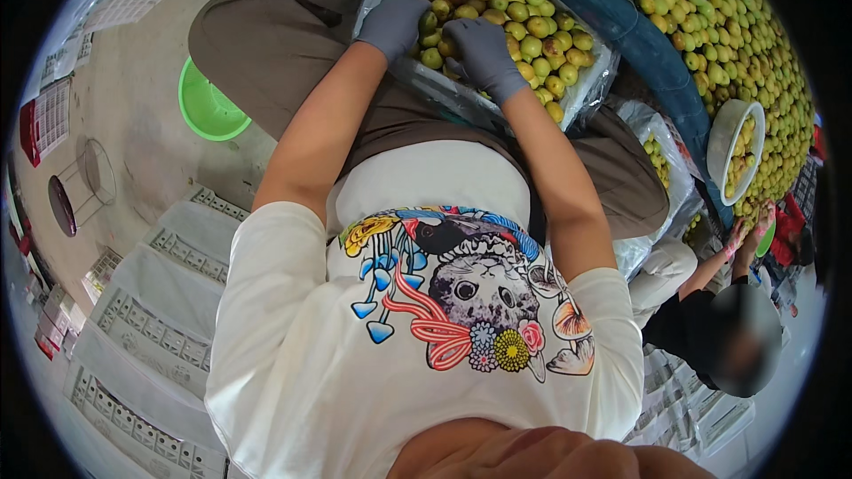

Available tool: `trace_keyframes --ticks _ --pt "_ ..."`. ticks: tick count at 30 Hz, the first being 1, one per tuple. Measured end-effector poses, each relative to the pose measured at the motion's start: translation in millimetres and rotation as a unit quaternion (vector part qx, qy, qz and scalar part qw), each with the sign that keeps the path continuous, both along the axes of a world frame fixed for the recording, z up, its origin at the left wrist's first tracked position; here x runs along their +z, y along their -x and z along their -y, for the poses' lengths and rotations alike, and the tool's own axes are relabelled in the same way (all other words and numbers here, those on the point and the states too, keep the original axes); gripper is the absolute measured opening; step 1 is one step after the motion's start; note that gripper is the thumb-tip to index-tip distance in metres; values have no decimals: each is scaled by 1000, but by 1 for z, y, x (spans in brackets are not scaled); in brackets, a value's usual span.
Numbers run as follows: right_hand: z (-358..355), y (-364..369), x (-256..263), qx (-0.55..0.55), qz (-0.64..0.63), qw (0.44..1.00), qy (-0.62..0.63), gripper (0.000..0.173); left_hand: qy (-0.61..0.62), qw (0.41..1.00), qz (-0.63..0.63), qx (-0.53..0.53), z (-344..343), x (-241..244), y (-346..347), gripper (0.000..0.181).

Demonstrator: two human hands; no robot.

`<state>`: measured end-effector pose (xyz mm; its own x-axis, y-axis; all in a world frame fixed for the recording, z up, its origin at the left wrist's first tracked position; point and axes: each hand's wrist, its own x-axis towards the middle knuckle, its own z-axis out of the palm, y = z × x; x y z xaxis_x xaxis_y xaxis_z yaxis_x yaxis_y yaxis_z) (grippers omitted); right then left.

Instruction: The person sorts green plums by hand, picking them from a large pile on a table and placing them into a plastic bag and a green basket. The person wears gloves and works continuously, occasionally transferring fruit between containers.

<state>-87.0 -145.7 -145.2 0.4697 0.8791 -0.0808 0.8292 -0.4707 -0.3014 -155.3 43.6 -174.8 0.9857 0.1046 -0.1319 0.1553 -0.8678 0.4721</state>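
Yellow-green fruits, some with brown patches, fill a plastic-lined crate (459,90) in front of my lap. My left hand (394,25), in a grey glove, rests at the crate's near left part with its fingertips at the fruits (530,46). Close beside it, my right hand (486,56), gloved the same way, reaches over the crate's near edge with curled fingers among the fruits. Whether either hand grips a fruit is hidden by the gloves and the fruits.
A dark blue padded edge (659,56) borders a large heap of fruits (725,33). On the heap stands a white basin (757,146). A green basket (216,110), a stool (63,205) and stacked crates (156,299) stand left. A co-worker (692,319) sits at right.
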Motion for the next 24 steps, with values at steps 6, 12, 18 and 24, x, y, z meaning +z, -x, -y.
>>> trace_keyframes --ticks 6,12,18,24 --pt "18 -5 13 -137 -413 866 -248 54 27 999 -32 16 -4 2 -1 43" --pt "34 -5 22 -186 -732 571 -323 56 1 998 -53 22 4 11 -1 45" --pt "33 -5 16 -233 -478 825 -192 50 61 998 -31 15 2 19 -3 51" --pt "13 -3 3 -143 -263 943 -141 52 401 913 -71 34 -10 12 -1 53"
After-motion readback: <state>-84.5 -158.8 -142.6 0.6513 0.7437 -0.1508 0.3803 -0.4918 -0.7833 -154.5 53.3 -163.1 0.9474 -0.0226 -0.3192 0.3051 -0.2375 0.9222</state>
